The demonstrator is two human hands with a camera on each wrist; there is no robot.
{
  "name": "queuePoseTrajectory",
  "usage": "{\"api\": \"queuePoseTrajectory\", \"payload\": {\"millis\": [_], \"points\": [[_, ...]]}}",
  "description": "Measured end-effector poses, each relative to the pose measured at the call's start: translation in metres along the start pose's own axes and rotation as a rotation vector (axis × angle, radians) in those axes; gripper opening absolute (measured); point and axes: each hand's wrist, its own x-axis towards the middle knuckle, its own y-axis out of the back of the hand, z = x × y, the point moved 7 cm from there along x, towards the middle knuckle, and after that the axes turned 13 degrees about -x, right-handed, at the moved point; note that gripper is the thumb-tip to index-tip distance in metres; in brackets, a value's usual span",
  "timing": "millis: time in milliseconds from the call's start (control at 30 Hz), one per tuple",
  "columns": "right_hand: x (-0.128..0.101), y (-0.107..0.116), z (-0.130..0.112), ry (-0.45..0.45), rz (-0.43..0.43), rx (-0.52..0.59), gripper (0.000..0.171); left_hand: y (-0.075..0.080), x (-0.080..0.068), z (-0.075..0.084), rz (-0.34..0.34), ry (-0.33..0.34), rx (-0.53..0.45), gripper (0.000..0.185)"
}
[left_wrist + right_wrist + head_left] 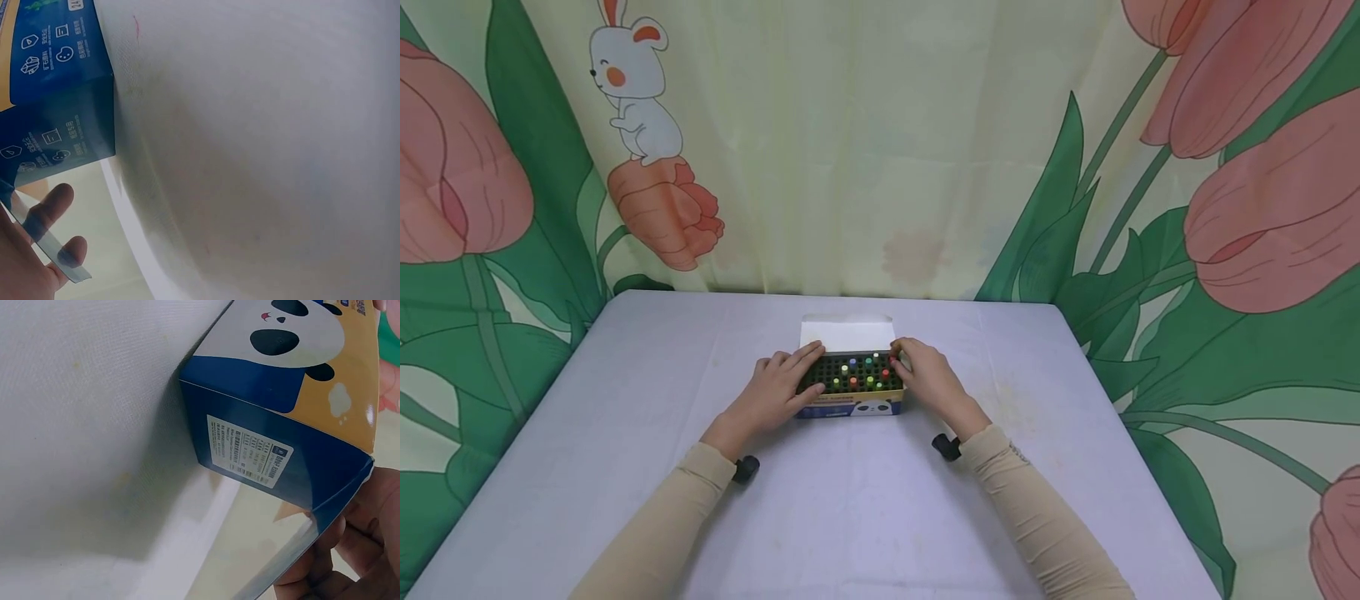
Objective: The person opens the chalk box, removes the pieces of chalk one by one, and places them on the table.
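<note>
An opened cardboard box (850, 406) stands on the table, blue and yellow with a panda on its front. Inside sits a black holed tray (831, 367) with several coloured marker ends (853, 382) showing. My left hand (775, 387) rests over the box's left end, fingers fairly straight; its fingertips (75, 250) show beside a side flap (44, 240) in the left wrist view. At the box's right end, my right hand (928, 375) pinches a red-ended marker at the tray's edge, mostly hidden by the fingers. In the right wrist view its curled fingers (306, 575) show behind the right flap (281, 562).
The box's white lid (846, 333) stands raised at the back. A white cloth covers the table (850, 508), whose far edge meets a printed curtain (850, 167) with tulips and a rabbit. Black wrist cameras (746, 469) are worn below both hands.
</note>
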Motion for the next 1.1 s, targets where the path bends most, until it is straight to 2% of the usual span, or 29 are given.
{"api": "queuePoseTrajectory", "payload": {"millis": [467,633,867,1100], "points": [[-0.0011,0.0034,-0.0015,-0.015,-0.037,0.002,0.019,0.0010,-0.0007,0.0009,-0.003,0.003,-0.003,0.073],[-0.0007,0.0044,-0.0019,0.005,-0.029,-0.002,0.017,0.0009,-0.0001,0.0011,-0.010,0.013,-0.018,0.073],[-0.0025,0.0044,-0.0026,0.045,0.031,-0.056,0.015,-0.0013,0.0018,-0.0004,-0.015,0.015,-0.025,0.074],[-0.0013,0.0004,-0.0042,0.073,0.006,-0.067,0.014,-0.0009,0.0009,-0.0001,-0.012,0.017,-0.017,0.074]]}}
